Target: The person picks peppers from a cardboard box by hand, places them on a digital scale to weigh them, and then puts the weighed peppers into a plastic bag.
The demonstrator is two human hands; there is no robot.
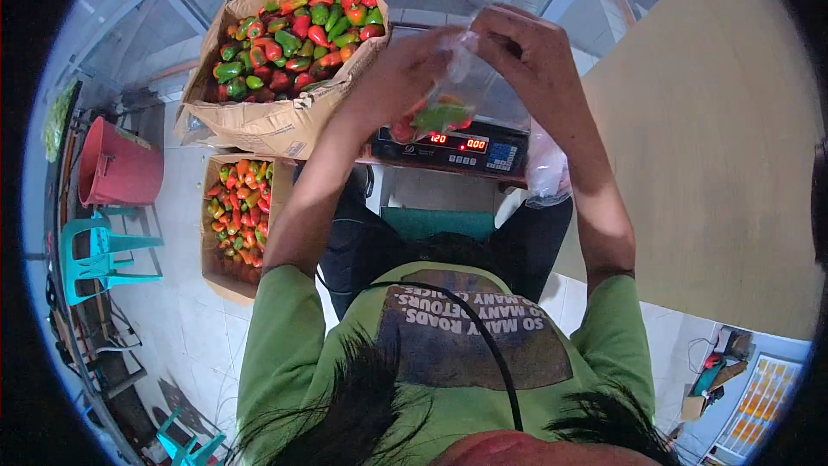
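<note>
Both hands are raised in front of me at the gathered neck of a clear plastic bag. My left hand is blurred and holds the bag's neck from the left. My right hand pinches the twisted top from the right. Red and green peppers hang in the bottom of the bag, in front of a digital weighing scale with lit red digits. They hide part of its display. Under my right forearm, a bundle of thin plastic bags hangs by the scale's right end.
A large cardboard box full of red and green peppers stands left of the scale. Below it, another pepper box sits on the tiled floor. A wooden tabletop spans the right. Far left are a red bin and a teal plastic chair.
</note>
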